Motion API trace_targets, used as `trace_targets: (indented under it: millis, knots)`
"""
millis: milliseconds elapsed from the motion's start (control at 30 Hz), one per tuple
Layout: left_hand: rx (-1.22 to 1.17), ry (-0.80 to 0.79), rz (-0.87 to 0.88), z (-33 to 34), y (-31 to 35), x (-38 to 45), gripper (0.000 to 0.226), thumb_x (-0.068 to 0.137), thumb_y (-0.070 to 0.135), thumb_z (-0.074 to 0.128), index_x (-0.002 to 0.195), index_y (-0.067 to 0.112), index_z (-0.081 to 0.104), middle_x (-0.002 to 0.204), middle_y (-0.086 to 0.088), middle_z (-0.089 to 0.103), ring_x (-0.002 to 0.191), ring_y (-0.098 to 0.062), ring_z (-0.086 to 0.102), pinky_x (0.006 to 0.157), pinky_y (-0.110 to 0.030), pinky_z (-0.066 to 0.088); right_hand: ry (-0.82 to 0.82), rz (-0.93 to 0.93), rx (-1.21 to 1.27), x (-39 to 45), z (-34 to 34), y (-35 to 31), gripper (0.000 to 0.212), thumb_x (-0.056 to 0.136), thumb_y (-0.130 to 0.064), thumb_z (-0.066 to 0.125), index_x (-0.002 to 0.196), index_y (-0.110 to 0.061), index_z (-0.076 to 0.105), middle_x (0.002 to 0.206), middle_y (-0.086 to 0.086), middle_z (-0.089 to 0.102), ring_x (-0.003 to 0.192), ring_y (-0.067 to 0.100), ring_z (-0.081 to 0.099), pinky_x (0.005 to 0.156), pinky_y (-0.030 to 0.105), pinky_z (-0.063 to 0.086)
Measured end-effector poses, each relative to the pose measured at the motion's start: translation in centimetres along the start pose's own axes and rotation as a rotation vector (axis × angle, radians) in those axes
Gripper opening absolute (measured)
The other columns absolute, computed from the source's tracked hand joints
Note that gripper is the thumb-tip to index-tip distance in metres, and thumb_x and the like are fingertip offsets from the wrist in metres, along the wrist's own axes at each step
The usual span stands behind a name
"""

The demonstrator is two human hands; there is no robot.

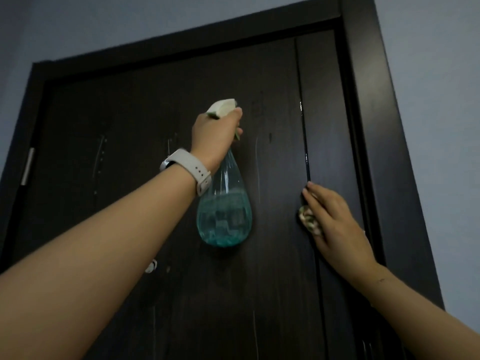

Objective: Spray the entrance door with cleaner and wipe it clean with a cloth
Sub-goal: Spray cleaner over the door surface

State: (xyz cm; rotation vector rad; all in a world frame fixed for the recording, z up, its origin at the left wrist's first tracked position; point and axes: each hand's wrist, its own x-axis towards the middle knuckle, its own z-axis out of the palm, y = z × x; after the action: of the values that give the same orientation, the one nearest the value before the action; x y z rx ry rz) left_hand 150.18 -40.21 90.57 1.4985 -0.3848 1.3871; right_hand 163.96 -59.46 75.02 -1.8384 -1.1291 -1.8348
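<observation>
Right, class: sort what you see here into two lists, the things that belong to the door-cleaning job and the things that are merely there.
Job: door; spray bottle, gripped by left hand; cloth, pressed to the door by right hand.

Merely there: watch; door frame; hinge; wall.

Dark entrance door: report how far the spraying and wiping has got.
Done: wet streaks run down the dark wooden door. In hand: the left hand grips the teal teardrop spray bottle; the right hand presses a crumpled patterned cloth against it. Left: wiping those streaks.
</observation>
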Motion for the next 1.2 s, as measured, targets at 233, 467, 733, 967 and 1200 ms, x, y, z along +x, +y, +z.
trace_targets:
  millis: [233, 467, 733, 967, 1200]
  knots:
    - [0.070, 0.014, -0.047, -0.2, -1.1, 0.4, 0.009, 0.088, 0.025, 0.066, 0.088, 0.017, 0.063, 0.078, -0.004, 0.067, 0.069, -0.016, 0.068, 0.074, -0.033, 0.058, -0.040, 0.019, -0.009, -0.2, 0.2, 0.1, 0.076, 0.072, 0.005, 0.075, 0.141, 0.000, 0.044, 0.147, 0.013, 0.040, 0.135, 0.028, 0.038, 0.102, 0.033, 0.038]
    - [0.082, -0.062, -0.081, -2.5, -1.7, -3.1, 0.016, 0.088, 0.028, 0.067, 0.098, 0.015, 0.065, 0.078, -0.004, 0.068, 0.071, -0.018, 0.069, 0.070, -0.031, 0.056, -0.029, 0.000, -0.009, -0.3, 0.1, -0.1, 0.074, 0.072, 0.006, 0.075, 0.140, 0.001, 0.046, 0.145, 0.014, 0.041, 0.134, 0.028, 0.038, 0.105, 0.033, 0.036]
    - [0.046, -0.097, -0.302, -5.7, -5.2, -15.1, 0.021, 0.088, 0.026, 0.069, 0.107, 0.017, 0.069, 0.089, -0.007, 0.075, 0.085, -0.018, 0.073, 0.067, -0.021, 0.055, -0.107, -0.027, 0.064, -3.9, 0.7, -1.9, 0.071, 0.074, 0.008, 0.070, 0.140, 0.003, 0.044, 0.146, 0.018, 0.040, 0.134, 0.034, 0.039, 0.112, 0.038, 0.032]
    - [0.127, -0.097, -0.379, -6.8, -10.3, -24.2, 0.011, 0.088, 0.030, 0.069, 0.093, 0.039, 0.073, 0.089, -0.001, 0.076, 0.092, -0.019, 0.071, 0.095, -0.046, 0.053, -0.109, 0.059, 0.143, -5.4, 1.0, -3.6, 0.070, 0.079, 0.010, 0.064, 0.144, 0.002, 0.039, 0.149, 0.019, 0.035, 0.138, 0.033, 0.030, 0.117, 0.037, 0.025]
    - [0.224, -0.086, -0.516, -6.8, -13.0, -28.7, 0.010, 0.089, 0.032, 0.067, 0.084, 0.027, 0.073, 0.079, 0.001, 0.074, 0.081, -0.012, 0.071, 0.087, -0.036, 0.055, -0.110, 0.028, 0.143, -5.7, 1.1, -3.8, 0.067, 0.081, 0.006, 0.063, 0.143, 0.003, 0.039, 0.149, 0.020, 0.035, 0.138, 0.034, 0.031, 0.116, 0.040, 0.030]
